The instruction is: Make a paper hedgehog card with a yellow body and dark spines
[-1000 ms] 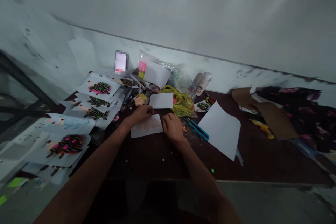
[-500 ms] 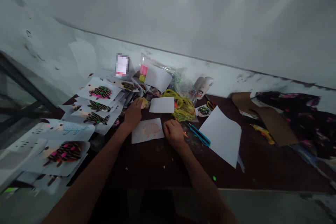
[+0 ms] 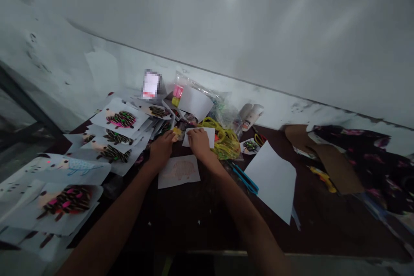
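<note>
My left hand is at the left of the work area, its fingers closed at a small pale yellow lump, perhaps modelling clay. My right hand lies over a small blank white paper, fingers partly spread with their tips on it. Between my forearms and nearer to me lies a paper with a faint orange hedgehog drawing. Just beyond the right hand sits a tangled yellow plastic bag.
Finished hedgehog pictures pile up at the left. Blue scissors and a large white sheet lie to the right. Farther right are a yellow cutter, brown cardboard and dark floral cloth. A phone leans at the back.
My right hand has moved forward from beside the hedgehog drawing onto the small blank paper. The left hand stays at the yellow lump. The view has tilted up slightly.
</note>
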Demonstrator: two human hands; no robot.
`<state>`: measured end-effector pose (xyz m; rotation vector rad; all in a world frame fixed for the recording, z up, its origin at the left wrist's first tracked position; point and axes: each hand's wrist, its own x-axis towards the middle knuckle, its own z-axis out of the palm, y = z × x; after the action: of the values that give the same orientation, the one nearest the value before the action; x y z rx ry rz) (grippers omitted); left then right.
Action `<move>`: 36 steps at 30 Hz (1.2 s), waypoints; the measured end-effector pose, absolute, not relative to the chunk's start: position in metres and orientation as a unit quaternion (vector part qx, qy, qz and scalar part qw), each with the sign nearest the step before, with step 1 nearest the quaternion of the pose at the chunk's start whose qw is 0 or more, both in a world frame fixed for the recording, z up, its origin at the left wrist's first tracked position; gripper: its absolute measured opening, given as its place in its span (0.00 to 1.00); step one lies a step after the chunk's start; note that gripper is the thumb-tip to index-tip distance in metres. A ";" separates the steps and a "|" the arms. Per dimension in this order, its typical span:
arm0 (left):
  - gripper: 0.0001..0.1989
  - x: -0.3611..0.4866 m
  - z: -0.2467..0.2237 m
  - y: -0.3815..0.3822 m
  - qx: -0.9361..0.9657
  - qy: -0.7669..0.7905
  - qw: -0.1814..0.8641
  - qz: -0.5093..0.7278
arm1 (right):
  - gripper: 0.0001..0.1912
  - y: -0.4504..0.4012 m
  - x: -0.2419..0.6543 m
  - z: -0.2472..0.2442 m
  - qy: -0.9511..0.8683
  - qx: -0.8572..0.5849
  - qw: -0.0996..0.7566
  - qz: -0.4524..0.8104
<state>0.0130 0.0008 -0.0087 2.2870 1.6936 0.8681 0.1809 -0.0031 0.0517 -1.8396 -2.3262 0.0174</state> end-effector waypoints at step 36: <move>0.26 0.016 0.014 -0.010 0.573 0.392 0.573 0.436 | 0.19 -0.046 0.196 0.038 -0.497 -0.498 0.515 0.490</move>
<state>0.0158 -0.0098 0.0141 1.3432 0.9196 1.0219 0.1955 -0.0456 0.0384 -1.1963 -1.1937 1.1781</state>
